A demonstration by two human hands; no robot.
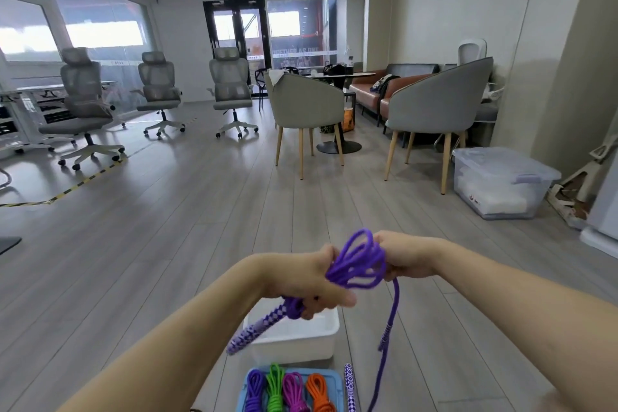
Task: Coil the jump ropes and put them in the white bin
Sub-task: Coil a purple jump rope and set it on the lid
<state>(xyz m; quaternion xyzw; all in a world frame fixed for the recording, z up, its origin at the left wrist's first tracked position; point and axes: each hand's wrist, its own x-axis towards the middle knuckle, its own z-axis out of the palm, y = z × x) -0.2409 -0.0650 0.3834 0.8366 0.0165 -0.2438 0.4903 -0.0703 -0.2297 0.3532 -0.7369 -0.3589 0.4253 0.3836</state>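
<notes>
I hold a purple jump rope (357, 261) in loops between both hands, above the floor. My left hand (311, 281) grips the bundle of loops and one checkered purple handle (249, 333), which sticks out down and to the left. My right hand (406, 256) holds the far side of the loops. A loose strand hangs from it down to the floor, where the other checkered handle (349, 385) lies. The white bin (321, 343) stands on the floor below my left hand.
A blue tray (336, 381) at the bottom edge holds several coiled ropes: purple, green, magenta, orange. A clear lidded storage box (501, 181) stands at the right wall. Grey armchairs, office chairs and a round table stand farther back on the wooden floor.
</notes>
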